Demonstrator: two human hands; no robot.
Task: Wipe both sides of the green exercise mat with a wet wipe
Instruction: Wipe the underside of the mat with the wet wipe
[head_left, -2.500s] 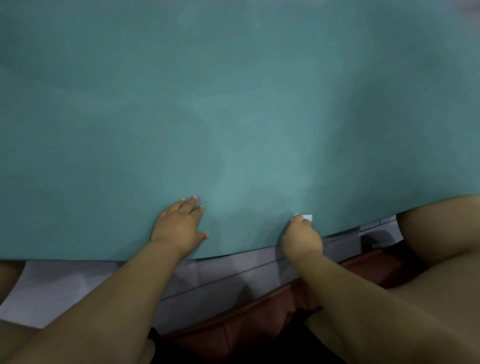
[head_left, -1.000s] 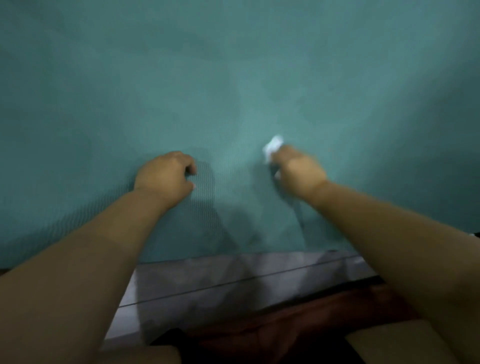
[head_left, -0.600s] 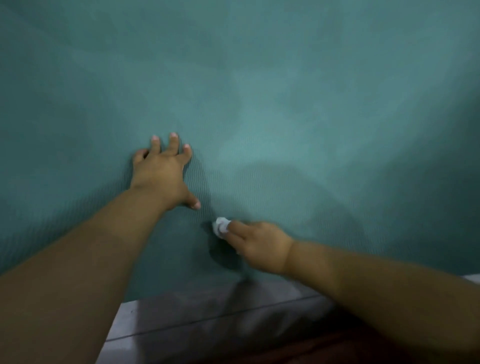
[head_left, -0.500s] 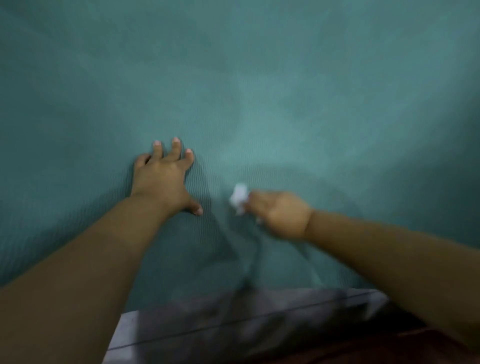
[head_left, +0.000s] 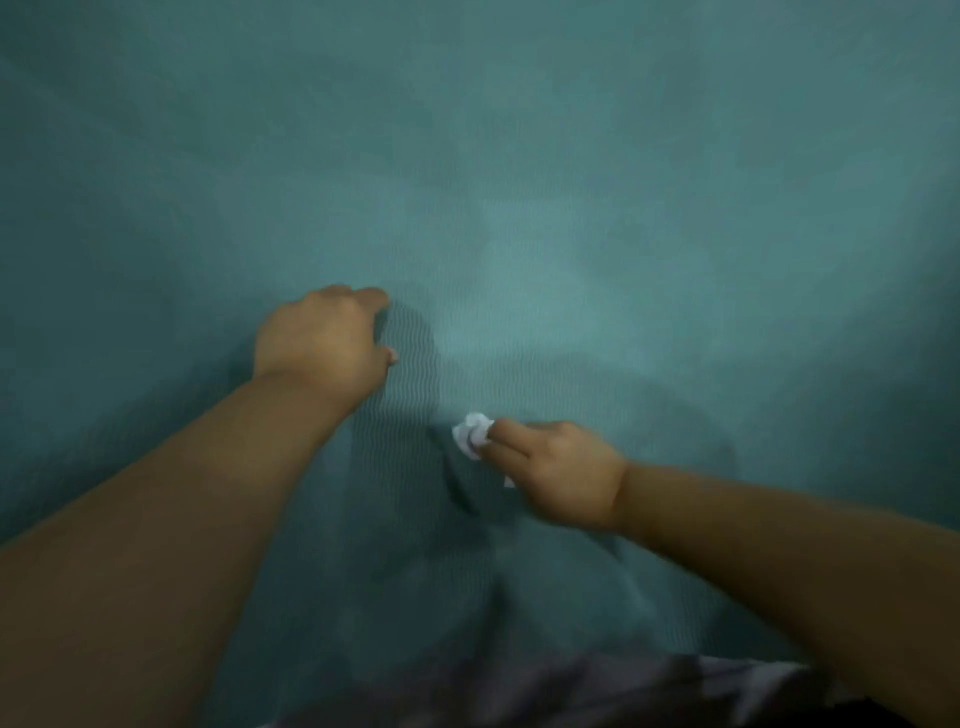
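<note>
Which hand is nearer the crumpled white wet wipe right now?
Right. The right hand pinches the crumpled white wet wipe against the green exercise mat; the left hand rests on the mat, up and left of it.

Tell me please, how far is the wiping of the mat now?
Done: a darker patch on the green mat around the wet wipe may be dampness. In hand: the right hand holds the wipe on the mat; the left hand rests on it. Left: the rest of this side, and apparently the underside.
</note>
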